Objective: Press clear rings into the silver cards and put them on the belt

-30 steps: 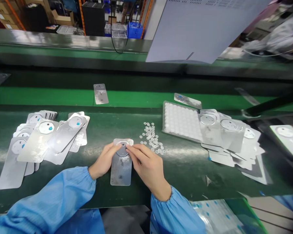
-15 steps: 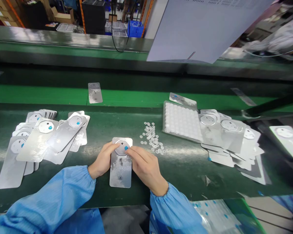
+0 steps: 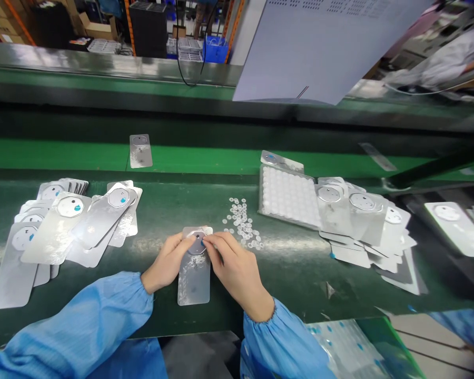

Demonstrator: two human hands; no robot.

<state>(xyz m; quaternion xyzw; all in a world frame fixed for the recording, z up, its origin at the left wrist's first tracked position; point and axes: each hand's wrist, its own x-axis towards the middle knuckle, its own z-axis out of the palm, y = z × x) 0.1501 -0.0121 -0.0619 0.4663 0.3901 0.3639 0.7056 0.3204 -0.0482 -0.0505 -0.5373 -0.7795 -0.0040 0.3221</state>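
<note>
A silver foil card with a round patch and a blue tab near its top lies on the dark green bench in front of me. My left hand rests against its left edge, fingers curled onto the card's top. My right hand comes in from the right, thumb and forefinger pinched together at the round patch. Just right of the card lies a scatter of small clear discs.
A fanned pile of silver cards lies at the left. A white tray of discs and another heap of cards lie at the right. Single cards ride the green conveyor belt behind. A grey sheet hangs overhead.
The fingers of my right hand have shifted on the round patch; the blue tab showed half a second ago and is now mostly under my fingertips. The lone card on the belt has drifted left.
</note>
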